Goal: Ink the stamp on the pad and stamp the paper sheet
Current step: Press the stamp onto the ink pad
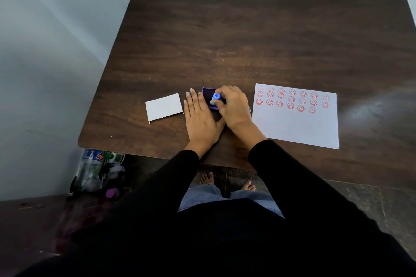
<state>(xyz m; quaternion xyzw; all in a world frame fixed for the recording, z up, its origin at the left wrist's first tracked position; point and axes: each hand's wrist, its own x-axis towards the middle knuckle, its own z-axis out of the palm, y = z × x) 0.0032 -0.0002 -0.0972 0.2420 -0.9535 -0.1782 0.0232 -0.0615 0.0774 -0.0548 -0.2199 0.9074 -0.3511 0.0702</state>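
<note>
Nearest the body, two black sleeves reach over the front edge of the desk (247, 36). The left hand (201, 119) lies flat on the wood, its fingers (191, 99) straight and close together, holding nothing, their side just against the left edge of the ink pad (208, 94) as if to steady it. The right hand (234, 108) crosses in from the right, its fingers (221, 93) pinched around the small blue stamp (216, 96), which stands upright on the purple pad (whether its face is pressed fully into the ink cannot be told). The paper sheet (297, 126) lies directly to the right of that hand, near it, long side running left to right, with three rows of red smiley prints along its far edge and the near half blank. So the coming carry, I judge, is a short sideways one for the right hand. A white card (163, 107) lies left of the left hand.
</note>
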